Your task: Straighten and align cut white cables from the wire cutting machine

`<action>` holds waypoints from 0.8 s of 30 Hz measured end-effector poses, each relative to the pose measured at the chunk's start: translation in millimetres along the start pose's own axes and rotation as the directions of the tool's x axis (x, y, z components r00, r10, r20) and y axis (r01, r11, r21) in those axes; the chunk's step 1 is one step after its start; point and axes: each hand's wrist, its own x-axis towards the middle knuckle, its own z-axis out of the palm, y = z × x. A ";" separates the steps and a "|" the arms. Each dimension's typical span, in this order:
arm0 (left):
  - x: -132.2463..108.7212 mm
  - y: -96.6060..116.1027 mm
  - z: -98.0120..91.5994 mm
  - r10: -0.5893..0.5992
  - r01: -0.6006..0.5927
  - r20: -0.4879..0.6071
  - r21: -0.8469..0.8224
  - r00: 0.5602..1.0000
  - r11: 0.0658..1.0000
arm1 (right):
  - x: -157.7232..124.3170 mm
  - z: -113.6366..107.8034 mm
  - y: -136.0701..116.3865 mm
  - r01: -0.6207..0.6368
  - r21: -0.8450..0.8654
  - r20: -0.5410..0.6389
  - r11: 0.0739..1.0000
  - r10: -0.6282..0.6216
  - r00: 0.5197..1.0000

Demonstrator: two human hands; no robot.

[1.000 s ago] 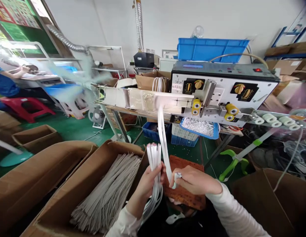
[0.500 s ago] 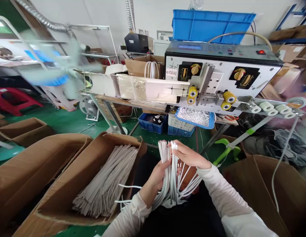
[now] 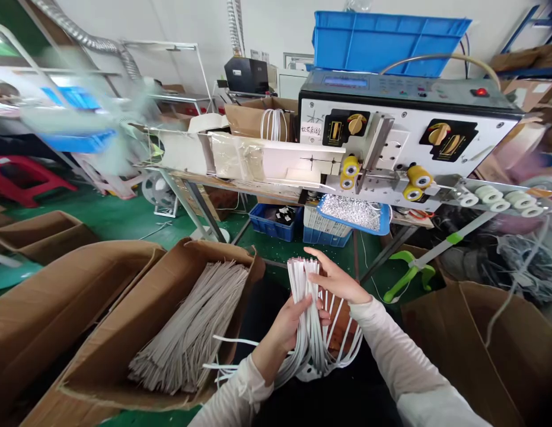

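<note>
A bundle of white wires (image 3: 312, 320) stands upright over my lap, its cut ends level at the top and its lower lengths curving out to both sides. Fingers of my left hand (image 3: 290, 323) are wrapped round the bundle's middle from the left. My right hand (image 3: 340, 280) is at the upper right of the bundle, thumb against the wires and index finger stretched out behind their tips. To the left, a cardboard box (image 3: 98, 350) holds a large pile of similar white wires (image 3: 191, 326).
A wire machine (image 3: 404, 136) with yellow rollers stands on the bench ahead, a blue crate (image 3: 386, 44) on top. Below it hangs a blue tray (image 3: 386, 219) of small white bits. More cardboard boxes (image 3: 493, 344) flank me; a fan (image 3: 120, 124) blurs at left.
The two groups of wires have come together into one bundle in my left hand. My right hand's fingers have opened and lifted a little. The view has shifted slightly.
</note>
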 end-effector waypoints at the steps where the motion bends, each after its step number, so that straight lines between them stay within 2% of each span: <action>1: 0.5 -0.7 -0.3 -0.004 0.004 0.002 0.000 1.000 1.000 | 0.1 -0.6 0.6 0.003 0.006 0.005 1.000 -0.003 1.000; 6: 0.7 -4.8 -0.2 0.018 -0.019 0.060 0.021 0.998 1.000 | 0.4 -2.7 2.3 0.042 -0.024 0.003 0.999 -0.042 0.999; 9: 0.7 -7.2 1.3 0.051 -0.052 0.129 -0.002 0.990 0.999 | -1.2 -1.5 1.7 0.029 -0.028 -0.015 0.999 -0.029 0.999; 11: 1.1 -9.5 2.2 0.064 -0.062 0.134 -0.018 0.989 0.998 | -3.2 1.0 2.8 0.006 0.006 -0.028 1.000 -0.006 1.000; 13: 1.5 -12.4 2.5 0.094 -0.091 0.089 -0.030 0.992 0.995 | -6.3 5.3 8.3 -0.018 0.096 -0.048 0.995 0.023 0.999; 16: 1.2 -14.5 1.7 0.135 -0.134 0.012 -0.018 0.991 0.991 | -14.0 17.0 30.6 -0.011 0.365 -0.074 0.931 0.040 0.996; 18: 0.2 -10.7 2.3 0.163 -0.162 -0.017 0.022 0.987 0.987 | -21.0 29.6 53.4 -0.018 0.536 -0.014 0.844 0.030 0.999; 20: -0.9 -0.3 6.2 0.205 -0.201 -0.035 0.082 0.978 0.976 | -27.5 45.9 75.3 -0.083 0.619 0.104 0.781 0.023 0.994; 22: -2.0 16.5 15.2 0.268 -0.260 -0.036 0.144 0.963 0.955 | -30.2 63.4 87.2 -0.167 0.615 0.250 0.771 0.010 0.968; 24: -3.1 38.5 29.2 0.348 -0.339 -0.012 0.198 0.937 0.920 | -26.6 78.0 83.4 -0.190 0.585 0.356 0.789 -0.039 0.934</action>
